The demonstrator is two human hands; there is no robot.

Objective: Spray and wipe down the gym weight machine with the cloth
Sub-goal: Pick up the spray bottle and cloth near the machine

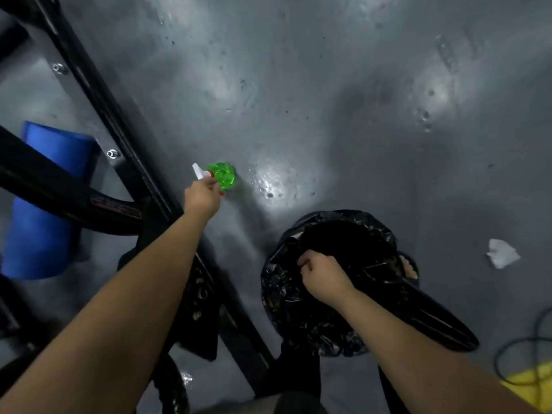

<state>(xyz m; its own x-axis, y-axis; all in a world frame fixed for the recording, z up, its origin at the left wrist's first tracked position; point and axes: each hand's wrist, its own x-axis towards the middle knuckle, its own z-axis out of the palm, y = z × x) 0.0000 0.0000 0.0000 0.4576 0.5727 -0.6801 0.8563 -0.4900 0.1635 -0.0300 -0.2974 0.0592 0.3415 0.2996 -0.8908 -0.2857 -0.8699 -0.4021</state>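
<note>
Left hand [203, 195]: extended forward and down, fingers wrapped round the neck of the spray bottle [222, 174]. The bottle is translucent green with a white nozzle. The nozzle points toward the black machine frame [98, 94], which runs diagonally just beside it. The bottle body shows green throughout; the fill level cannot be told.

Right hand [322, 279]: clenched on the near rim of the black bin bag [298, 318], with a fold of plastic bunched inside the fist.

Bin bag: mouth open and facing upward, sides crinkled and glossy. The interior is uniformly dark, so its contents cannot be made out. The bag stands on the grey floor [328, 85], to the right of the frame and apart from the bottle. A foot in a sandal [408, 267] shows at its right edge.

Machine: black bars with two silver bolts on a plate. A blue padded roll [44, 204] lies behind the bars at the left.

Floor, right side: a crumpled white piece [503, 253] lies well apart from both hands; whether it is cloth or paper cannot be told. A black cable [513, 351] loops over a yellow item [528, 383] at the lower right corner.
</note>
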